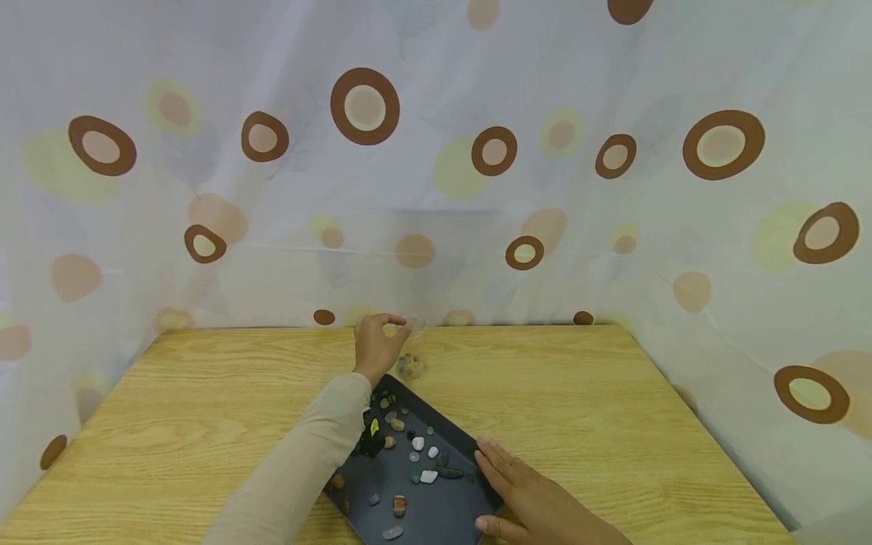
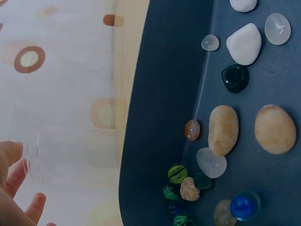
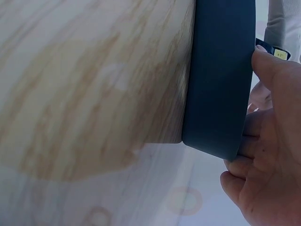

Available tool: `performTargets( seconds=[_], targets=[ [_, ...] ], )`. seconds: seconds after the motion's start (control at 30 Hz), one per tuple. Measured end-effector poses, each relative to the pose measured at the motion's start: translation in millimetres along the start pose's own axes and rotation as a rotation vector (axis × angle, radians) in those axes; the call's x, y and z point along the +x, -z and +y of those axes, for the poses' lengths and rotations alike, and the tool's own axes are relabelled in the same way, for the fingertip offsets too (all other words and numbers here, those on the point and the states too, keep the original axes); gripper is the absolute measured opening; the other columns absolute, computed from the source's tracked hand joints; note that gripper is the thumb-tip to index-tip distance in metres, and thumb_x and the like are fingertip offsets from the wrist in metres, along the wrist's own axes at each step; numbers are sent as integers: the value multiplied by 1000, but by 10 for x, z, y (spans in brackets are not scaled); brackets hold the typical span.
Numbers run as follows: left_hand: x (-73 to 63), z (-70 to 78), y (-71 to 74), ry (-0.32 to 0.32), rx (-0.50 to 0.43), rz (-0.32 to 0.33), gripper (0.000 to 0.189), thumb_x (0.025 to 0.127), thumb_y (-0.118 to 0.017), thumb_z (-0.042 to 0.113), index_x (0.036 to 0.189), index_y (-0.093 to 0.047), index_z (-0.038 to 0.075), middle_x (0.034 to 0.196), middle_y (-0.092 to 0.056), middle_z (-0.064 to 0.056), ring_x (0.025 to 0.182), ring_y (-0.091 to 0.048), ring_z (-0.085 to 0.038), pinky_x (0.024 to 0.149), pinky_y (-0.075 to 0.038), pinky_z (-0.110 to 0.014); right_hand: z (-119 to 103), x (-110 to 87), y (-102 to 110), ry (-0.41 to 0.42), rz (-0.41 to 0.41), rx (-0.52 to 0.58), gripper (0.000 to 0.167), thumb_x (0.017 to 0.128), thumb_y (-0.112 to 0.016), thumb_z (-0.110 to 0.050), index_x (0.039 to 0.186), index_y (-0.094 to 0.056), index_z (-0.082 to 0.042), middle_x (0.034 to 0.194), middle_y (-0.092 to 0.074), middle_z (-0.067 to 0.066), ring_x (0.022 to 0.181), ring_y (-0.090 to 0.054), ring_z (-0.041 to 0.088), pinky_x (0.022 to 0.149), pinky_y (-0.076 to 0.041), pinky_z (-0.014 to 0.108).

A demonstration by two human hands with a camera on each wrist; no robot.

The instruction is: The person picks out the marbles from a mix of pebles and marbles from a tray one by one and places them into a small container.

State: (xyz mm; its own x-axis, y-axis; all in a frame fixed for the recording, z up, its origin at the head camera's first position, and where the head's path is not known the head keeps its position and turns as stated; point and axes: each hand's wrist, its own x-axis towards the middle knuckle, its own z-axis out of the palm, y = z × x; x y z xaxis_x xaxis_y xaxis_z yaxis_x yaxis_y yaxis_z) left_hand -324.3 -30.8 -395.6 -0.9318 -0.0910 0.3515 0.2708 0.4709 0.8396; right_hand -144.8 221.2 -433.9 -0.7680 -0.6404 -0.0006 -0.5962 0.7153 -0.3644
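My left hand reaches over the far corner of the dark tray. Thumb and index finger pinch the rim of a clear jar, which stands on the table with several small stones at its bottom. The tray hides the jar's lower part in the left wrist view. My right hand rests on the tray's right rim, fingers extended and thumb spread apart. In the right wrist view its fingertips go behind the tray wall. White pebbles, tan stones and green marbles lie in the tray.
The wooden table stretches out around the tray. A patterned cloth hangs behind it and along both sides. My left sleeve crosses over the tray's left side, with a black wrist device beside it.
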Motion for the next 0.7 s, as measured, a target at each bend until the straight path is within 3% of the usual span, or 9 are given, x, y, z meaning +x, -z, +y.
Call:
performTargets(
  seconds=[0.2,0.4,0.7],
  targets=[
    [-3,2,38,-91,4,-8,21,89,-69,19,102,-73,2,113,-65,-15,116,-51,-37,107,-30,-55,14,-8,-4,20,21,-19,74,97,-47,-50,149,-29,-1,157,-23,15,141,-28,36,104,-37,54],
    [-6,79,155,-187,61,-76,21,88,-69,16,103,-72,1,111,-66,-16,113,-53,-37,106,-31,-56,11,-1,3,7,11,-1,74,98,-47,-49,150,-28,-1,157,-21,15,141,-26,36,105,-35,55],
    [-143,79,361,-191,135,-220,25,87,-71,21,104,-72,2,115,-60,-16,112,-50,-35,100,-36,-54,7,1,2,3,-3,14,74,97,-47,-49,150,-27,-1,157,-21,15,141,-26,37,106,-35,55]
  ],
)
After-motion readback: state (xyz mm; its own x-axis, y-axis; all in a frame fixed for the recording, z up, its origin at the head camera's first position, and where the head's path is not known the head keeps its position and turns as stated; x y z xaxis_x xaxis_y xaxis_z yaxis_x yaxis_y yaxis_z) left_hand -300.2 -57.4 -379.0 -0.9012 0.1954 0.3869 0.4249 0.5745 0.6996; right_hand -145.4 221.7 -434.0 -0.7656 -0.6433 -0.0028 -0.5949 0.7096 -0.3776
